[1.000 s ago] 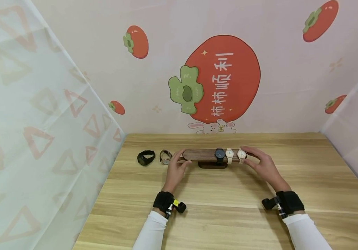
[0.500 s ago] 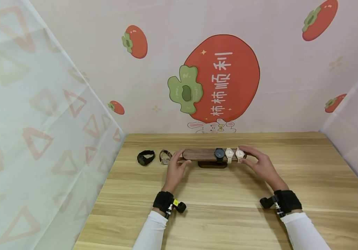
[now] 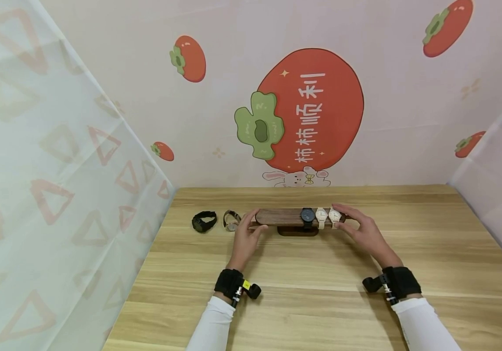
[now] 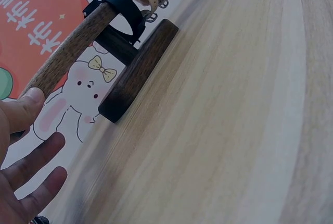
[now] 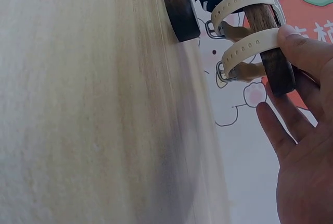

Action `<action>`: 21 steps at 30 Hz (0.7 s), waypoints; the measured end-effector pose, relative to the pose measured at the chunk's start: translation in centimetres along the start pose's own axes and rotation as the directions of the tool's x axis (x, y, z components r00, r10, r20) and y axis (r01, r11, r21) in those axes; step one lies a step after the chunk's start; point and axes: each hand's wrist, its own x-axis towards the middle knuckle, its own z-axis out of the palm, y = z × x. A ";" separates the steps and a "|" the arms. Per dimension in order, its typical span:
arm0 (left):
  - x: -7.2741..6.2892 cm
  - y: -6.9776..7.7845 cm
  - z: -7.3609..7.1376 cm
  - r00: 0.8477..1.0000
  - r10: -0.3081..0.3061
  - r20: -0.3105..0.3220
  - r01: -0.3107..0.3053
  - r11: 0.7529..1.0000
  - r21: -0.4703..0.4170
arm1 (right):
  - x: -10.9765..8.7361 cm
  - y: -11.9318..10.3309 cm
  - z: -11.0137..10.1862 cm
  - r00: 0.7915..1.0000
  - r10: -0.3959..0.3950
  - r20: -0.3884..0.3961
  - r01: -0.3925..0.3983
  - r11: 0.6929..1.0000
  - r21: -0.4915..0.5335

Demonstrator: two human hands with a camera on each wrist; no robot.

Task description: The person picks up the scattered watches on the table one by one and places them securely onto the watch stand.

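Observation:
A dark wooden watch stand (image 3: 277, 217) has a long bar on a low base (image 3: 297, 231). Its left end is gripped by my left hand (image 3: 245, 241), with the thumb (image 4: 32, 99) on the bar in the left wrist view. On the right half of the bar sit a black watch (image 3: 307, 215) and two cream-strapped watches, the inner one (image 3: 321, 214) close beside the outer one (image 3: 334, 215). My right hand (image 3: 367, 236) holds the outer watch near the bar's right end. In the right wrist view, the thumb presses its cream strap (image 5: 255, 44).
Left of the stand, a black watch (image 3: 204, 222) and a watch with a patterned brown strap (image 3: 232, 222) lie on the wooden table (image 3: 303, 302). Behind the table rises a wall (image 3: 391, 165) printed with persimmons. A pale side panel (image 3: 80, 195) stands at the left.
My right hand has moved slightly left, and the outer cream-strapped watch has slid along the bar towards its neighbour. My left hand keeps its hold on the stand's left end.

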 end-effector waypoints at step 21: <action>0.1 -0.2 -0.9 0.997 0.002 0.074 -0.005 0.999 0.033 | -0.3 -0.5 0.2 1.000 -0.009 -0.001 0.009 1.000 -0.017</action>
